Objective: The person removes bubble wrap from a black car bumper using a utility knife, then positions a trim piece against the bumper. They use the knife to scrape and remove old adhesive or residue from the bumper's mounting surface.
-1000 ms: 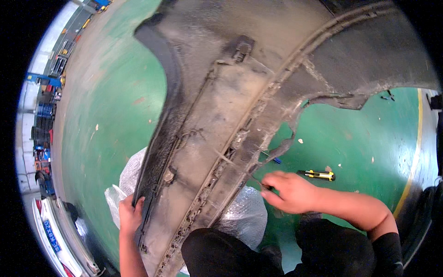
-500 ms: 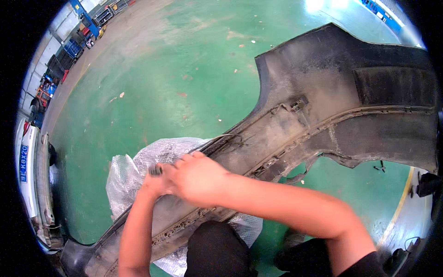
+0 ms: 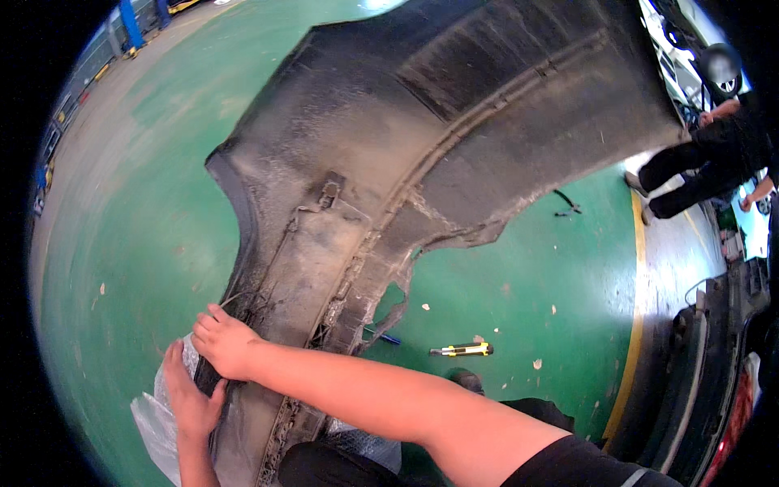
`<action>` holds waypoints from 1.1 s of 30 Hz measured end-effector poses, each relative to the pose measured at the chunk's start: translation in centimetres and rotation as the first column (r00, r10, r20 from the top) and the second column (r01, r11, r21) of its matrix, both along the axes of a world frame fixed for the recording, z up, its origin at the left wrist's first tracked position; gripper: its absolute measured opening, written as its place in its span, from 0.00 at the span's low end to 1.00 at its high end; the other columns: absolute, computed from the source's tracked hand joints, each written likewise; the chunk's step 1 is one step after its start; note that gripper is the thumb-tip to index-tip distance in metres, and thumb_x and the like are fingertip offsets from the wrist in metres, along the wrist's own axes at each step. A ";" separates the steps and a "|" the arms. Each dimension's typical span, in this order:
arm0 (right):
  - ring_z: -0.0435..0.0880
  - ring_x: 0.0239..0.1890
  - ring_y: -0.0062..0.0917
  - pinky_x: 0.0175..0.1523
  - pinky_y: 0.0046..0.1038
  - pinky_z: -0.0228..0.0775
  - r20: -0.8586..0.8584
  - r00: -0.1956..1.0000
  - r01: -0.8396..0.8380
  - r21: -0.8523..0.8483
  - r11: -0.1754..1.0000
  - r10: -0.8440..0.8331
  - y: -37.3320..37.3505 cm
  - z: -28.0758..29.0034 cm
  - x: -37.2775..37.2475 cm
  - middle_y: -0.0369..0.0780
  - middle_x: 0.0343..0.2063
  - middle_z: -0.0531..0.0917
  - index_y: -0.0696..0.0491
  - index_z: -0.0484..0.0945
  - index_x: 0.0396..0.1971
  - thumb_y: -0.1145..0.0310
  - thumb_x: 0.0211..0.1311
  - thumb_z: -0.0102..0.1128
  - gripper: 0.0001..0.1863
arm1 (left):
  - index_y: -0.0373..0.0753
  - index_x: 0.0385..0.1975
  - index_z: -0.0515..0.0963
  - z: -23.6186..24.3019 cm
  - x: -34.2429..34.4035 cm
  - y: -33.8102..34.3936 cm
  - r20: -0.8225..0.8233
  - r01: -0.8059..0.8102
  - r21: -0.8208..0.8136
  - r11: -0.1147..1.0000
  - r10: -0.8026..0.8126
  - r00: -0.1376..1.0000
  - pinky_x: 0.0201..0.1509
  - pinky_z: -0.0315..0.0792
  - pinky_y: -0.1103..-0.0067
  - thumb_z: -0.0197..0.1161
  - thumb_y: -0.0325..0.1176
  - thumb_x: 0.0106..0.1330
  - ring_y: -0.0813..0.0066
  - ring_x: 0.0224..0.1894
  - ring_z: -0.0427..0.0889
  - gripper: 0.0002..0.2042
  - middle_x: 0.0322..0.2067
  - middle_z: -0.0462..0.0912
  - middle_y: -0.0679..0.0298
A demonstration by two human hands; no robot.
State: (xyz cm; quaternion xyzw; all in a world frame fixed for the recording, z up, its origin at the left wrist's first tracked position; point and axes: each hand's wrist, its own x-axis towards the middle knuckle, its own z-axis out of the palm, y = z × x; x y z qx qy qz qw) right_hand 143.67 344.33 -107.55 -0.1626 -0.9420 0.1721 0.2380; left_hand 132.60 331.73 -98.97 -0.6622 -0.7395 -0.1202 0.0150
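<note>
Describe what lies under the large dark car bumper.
Silvery bubble wrap sticks out past both long edges of the bumper, over green floor. How far it runs underneath, and anything else there, is covered and cannot be seen.

Left of the left hand point(image 3: 195, 398) and right hand point(image 3: 223, 345), the green floor point(image 3: 138, 252) offers wide passage, interrupted beside the left hand by crumpled bubble wrap point(image 3: 154, 418). Ahead, the dark panel point(image 3: 324, 122) forms the main barrier. The right forearm point(image 3: 365, 385) bars the way rightward from the left hand. Farther right of both hands, floor lies open around a utility knife point(image 3: 464, 350) and a blue tool point(image 3: 388, 338) near the panel's torn edge.
</note>
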 end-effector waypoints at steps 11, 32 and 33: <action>0.75 0.58 0.39 0.65 0.43 0.64 0.052 0.988 -0.136 -0.165 0.977 0.147 2.8 4.4 17.7 0.48 0.55 0.76 0.59 0.75 0.54 0.65 0.54 0.59 0.26 | 0.37 0.68 0.62 -2.3 -2.4 4.8 0.364 0.097 -0.229 0.969 -0.008 0.931 0.53 0.76 0.62 0.69 0.24 0.57 0.39 0.51 0.82 0.36 0.47 0.82 0.40; 0.83 0.41 0.22 0.50 0.28 0.76 0.069 0.854 -0.058 -0.972 -0.226 -0.516 2.3 -6.8 34.0 0.38 0.39 0.85 0.57 0.77 0.52 0.67 0.69 0.64 0.16 | 0.31 0.46 0.79 -3.3 -1.1 6.1 0.305 -0.049 -0.293 0.955 0.142 0.942 0.45 0.76 0.68 0.64 0.30 0.68 0.52 0.37 0.85 0.11 0.34 0.85 0.47; 0.83 0.41 0.22 0.50 0.27 0.76 0.083 0.859 -0.042 -0.972 -0.229 -0.506 2.4 -6.7 33.8 0.37 0.38 0.85 0.57 0.78 0.51 0.69 0.69 0.64 0.14 | 0.31 0.45 0.79 -3.6 -1.1 6.4 0.315 -0.058 -0.288 0.956 0.152 0.937 0.45 0.76 0.69 0.64 0.30 0.68 0.53 0.36 0.85 0.11 0.34 0.85 0.47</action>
